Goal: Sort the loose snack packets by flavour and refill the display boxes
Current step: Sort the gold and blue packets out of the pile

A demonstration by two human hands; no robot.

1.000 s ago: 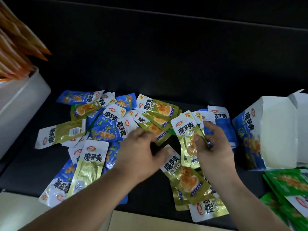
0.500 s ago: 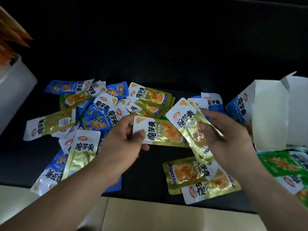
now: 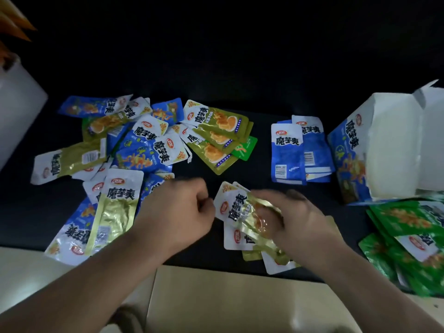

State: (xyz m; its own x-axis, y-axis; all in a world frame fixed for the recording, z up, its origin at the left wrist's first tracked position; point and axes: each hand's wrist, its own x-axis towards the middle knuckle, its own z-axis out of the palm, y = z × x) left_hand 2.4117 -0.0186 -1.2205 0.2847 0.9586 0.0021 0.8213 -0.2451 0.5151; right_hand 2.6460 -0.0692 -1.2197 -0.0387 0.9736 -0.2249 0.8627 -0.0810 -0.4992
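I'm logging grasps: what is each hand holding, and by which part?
The right hand grips a gold packet by its gold lower half, leaving the white top end free. The left hand is curled and seems to hold nothing.

Gold packet [image 3: 236, 205] out of left hand [image 3: 182, 207], now in right hand [image 3: 298, 217]

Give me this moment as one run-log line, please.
step: sorting gold packets | right hand: grips gold packets | left hand: curled at their edge, grip unclear | blue box: open, at right
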